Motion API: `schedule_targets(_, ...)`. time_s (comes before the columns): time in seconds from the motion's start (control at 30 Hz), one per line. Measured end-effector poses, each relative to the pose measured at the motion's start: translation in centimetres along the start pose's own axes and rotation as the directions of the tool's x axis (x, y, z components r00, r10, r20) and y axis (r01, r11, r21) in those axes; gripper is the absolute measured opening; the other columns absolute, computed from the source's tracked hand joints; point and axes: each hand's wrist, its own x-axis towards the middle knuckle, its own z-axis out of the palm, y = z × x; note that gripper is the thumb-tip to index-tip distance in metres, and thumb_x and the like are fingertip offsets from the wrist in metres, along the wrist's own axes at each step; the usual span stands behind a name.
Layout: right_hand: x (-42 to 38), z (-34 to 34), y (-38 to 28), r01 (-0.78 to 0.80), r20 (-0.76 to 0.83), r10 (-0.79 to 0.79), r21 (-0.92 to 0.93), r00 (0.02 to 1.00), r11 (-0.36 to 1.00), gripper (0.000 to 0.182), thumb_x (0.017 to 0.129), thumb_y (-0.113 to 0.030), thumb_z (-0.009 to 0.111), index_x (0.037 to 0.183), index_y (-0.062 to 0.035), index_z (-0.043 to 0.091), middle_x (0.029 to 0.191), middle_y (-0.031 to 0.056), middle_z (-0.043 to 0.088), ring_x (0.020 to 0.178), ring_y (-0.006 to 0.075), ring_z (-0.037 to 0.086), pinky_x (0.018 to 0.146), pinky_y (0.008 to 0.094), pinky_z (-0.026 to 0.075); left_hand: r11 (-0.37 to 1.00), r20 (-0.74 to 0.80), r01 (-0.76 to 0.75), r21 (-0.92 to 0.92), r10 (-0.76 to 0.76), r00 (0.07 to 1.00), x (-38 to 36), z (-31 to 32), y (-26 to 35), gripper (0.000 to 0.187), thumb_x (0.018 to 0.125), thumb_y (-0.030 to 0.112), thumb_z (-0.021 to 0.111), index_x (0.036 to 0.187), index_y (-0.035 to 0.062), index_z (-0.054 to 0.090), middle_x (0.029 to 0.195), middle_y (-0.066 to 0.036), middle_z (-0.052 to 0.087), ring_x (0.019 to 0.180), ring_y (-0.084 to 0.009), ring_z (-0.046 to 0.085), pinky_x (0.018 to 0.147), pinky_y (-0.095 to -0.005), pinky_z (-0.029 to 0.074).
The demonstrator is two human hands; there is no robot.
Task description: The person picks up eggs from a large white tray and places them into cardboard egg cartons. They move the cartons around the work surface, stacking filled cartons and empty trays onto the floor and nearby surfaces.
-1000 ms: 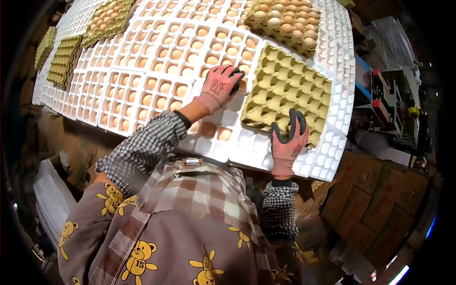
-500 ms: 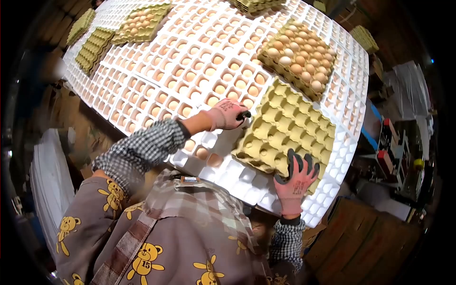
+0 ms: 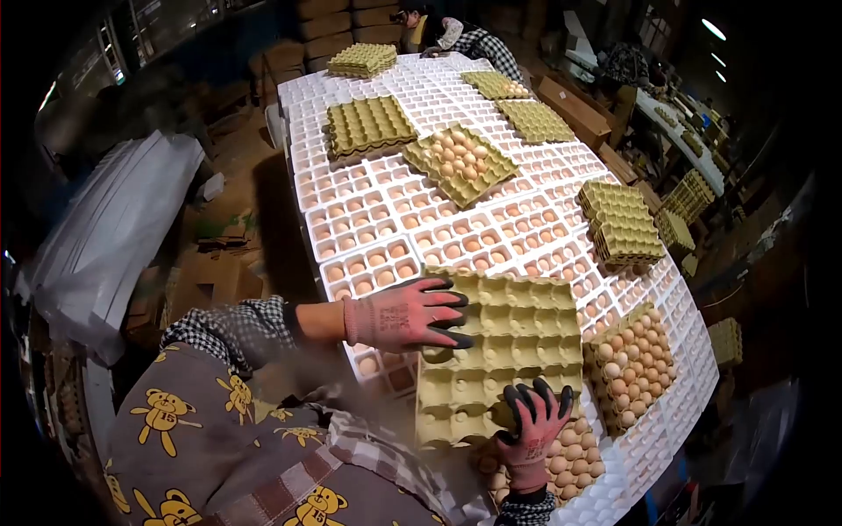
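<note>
Tray (image 3: 504, 320), green with bare cups, sits lower centre of frame, directly under both grips. Left grip (image 3: 399, 317) crosses the tray's left edge, palm down, fingers spread on top. Right grip (image 3: 533, 436) is at the tray's lower right corner, fingers bent over it. Undersides hidden, so can't tell if either grip is clamped. Loose-packed eggs (image 3: 574, 458) show below the tray, next to the right grip. Egg tray (image 3: 633, 364) at right, well apart from the left grip; stack (image 3: 619, 223) above it; white trays (image 3: 361, 223) with eggs all around.

Vs. half a second ago: left grip was curled beside the tray, now spread on it; eggs now show past its lower edge. View swings too; a person (image 3: 452, 37) is now visible at top.
</note>
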Motion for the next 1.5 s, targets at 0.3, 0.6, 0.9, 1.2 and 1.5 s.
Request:
schedule_targets(0.3,5.2,9.8,-3.1,-0.550,-0.026,0.576,0.267,0.817,0.791,0.067,0.071,-0.018,0.074,0.132,-0.0025,0.051,0.129,0.0205,0.051,0.121,0.0428,0.044,0.106,0.0536,0.033,0.432,-0.428,0.726,0.535,-0.602,0.674,-9.8,-8.9,-25.8,0.070,0.068,0.028,0.081,0.133,0.0205,0.054,0.119,-0.012,0.057,0.117,-0.0306,0.052,0.099,-0.0477,0.038)
schedule_targets(0.6,-3.9,22.5,-9.9,-0.667,0.422,0.579,0.086,0.698,0.740,0.070,0.068,-0.033,0.078,0.129,-0.0098,0.055,0.123,0.0173,0.055,0.116,0.0383,0.050,0.101,0.0507,0.038,0.130,-0.023,0.793,0.595,-0.984,0.179,-14.9,4.8,-47.8,0.063,0.084,0.045,0.068,0.140,0.0285,0.047,0.134,-0.014,0.047,0.125,-0.0347,0.044,0.099,-0.0541,0.037)
schedule_targets(0.9,3.9,18.8,-12.8,-0.821,0.351,0.753,0.100,0.557,0.562,0.052,0.080,-0.032,0.070,0.127,-0.0133,0.059,0.117,0.0127,0.062,0.110,0.0332,0.055,0.101,0.0433,0.040,0.175,0.078,0.709,0.683,-0.983,0.167,-21.1,9.6,-54.8,0.085,0.080,0.058,0.064,0.150,0.0245,0.030,0.141,-0.017,0.041,0.132,-0.0375,0.040,0.094,-0.0655,0.041)
schedule_targets(1.2,-11.4,8.6,-6.3,-0.926,-0.475,0.875,0.365,-0.096,0.097,0.048,0.077,-0.012,0.077,0.122,-0.0047,0.061,0.114,0.0185,0.058,0.104,0.0343,0.060,0.092,0.0393,0.048,0.536,0.054,0.641,-0.549,-0.743,0.667,-8.7,16.1,-27.2,0.034,0.095,0.014,0.059,0.126,0.0005,0.060,0.116,-0.011,0.067,0.101,-0.0168,0.064,0.088,-0.0296,0.050)
schedule_targets(1.5,-31.4,5.4,11.1,-0.958,-0.181,0.977,0.282,-0.113,-0.058,0.050,0.089,-0.034,0.066,0.126,-0.0006,0.057,0.113,0.0196,0.067,0.103,0.0336,0.064,0.092,0.0415,0.048,0.242,0.621,0.716,-0.654,-0.369,0.692,15.0,23.5,16.8,0.044,0.093,0.037,0.061,0.117,0.0005,0.058,0.101,-0.012,0.068,0.090,-0.0193,0.064,0.078,-0.0312,0.050)
